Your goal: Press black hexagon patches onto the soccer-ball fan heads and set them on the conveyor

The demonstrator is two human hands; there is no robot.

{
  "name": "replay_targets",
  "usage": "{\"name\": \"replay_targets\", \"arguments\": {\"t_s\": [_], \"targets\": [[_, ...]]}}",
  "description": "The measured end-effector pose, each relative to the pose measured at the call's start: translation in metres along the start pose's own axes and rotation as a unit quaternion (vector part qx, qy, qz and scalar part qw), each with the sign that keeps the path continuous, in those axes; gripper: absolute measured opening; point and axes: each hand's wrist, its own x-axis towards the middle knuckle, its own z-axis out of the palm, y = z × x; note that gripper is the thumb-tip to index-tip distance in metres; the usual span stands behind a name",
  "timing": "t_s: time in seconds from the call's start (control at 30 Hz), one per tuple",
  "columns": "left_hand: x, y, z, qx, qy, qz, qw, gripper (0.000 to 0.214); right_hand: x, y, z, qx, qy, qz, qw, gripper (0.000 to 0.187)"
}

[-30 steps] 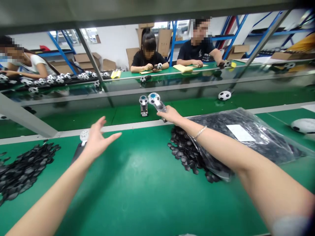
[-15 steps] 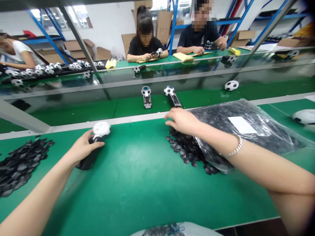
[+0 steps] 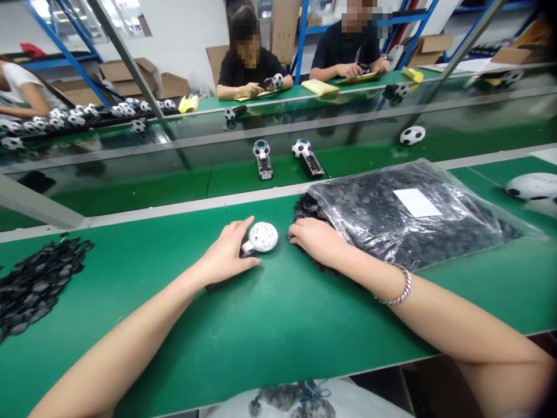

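Note:
My left hand (image 3: 223,254) is closed round the black handle of a device with a round white head (image 3: 263,237). The head has holes in it and points right. Most of the handle is hidden under my palm. My right hand (image 3: 319,241) rests at a heap of small flat black pieces (image 3: 308,205), its fingertips curled together. What lies between those fingertips cannot be made out. Just behind and right of it is a clear plastic bag (image 3: 365,200) full of black pieces, with a white label.
At the left lies another heap of black pieces (image 3: 41,278). Two football-headed devices (image 3: 263,159) and a football-patterned piece (image 3: 412,135) sit on the green belt beyond the bench edge. A slanted metal post (image 3: 39,200) stands at left. Co-workers (image 3: 250,64) sit across the line.
My left hand has carried the white-headed device rightward, close to the heap. My right hand has drawn down over the black pieces, its fingers now curled. A co-worker's raised hand has lowered.

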Motion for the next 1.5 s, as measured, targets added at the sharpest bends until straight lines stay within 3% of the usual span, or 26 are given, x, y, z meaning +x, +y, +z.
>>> {"name": "replay_targets", "arguments": {"t_s": [0.33,0.53,0.7,0.8,1.07,1.3,1.5], "targets": [[-0.006,0.019,0.009,0.023,-0.019,-0.004,1.0,0.07,-0.013,0.004,-0.012,0.144,0.01,0.027,0.989,0.015],[-0.008,0.023,0.011,0.027,-0.01,-0.006,1.0,0.069,-0.021,-0.004,-0.021,0.243,0.051,-0.04,0.968,0.01],[-0.008,0.02,0.014,-0.008,0.0,0.001,1.0,0.069,-0.024,-0.016,-0.016,0.32,0.086,-0.068,0.941,0.008],[-0.006,0.019,0.016,-0.025,0.01,0.013,1.0,0.068,-0.023,-0.02,-0.007,0.33,0.092,-0.114,0.933,0.011],[-0.005,0.019,0.017,-0.029,0.019,0.002,0.999,0.063,-0.024,-0.022,-0.002,0.268,0.119,-0.125,0.948,0.019],[-0.006,0.019,0.017,-0.022,0.026,0.009,0.999,0.064,-0.023,-0.027,-0.003,0.332,0.1,-0.079,0.935,0.006],[-0.002,0.021,0.017,0.002,0.042,-0.012,0.999,0.06,-0.018,-0.028,0.007,0.387,0.133,-0.056,0.911,0.003]]}}
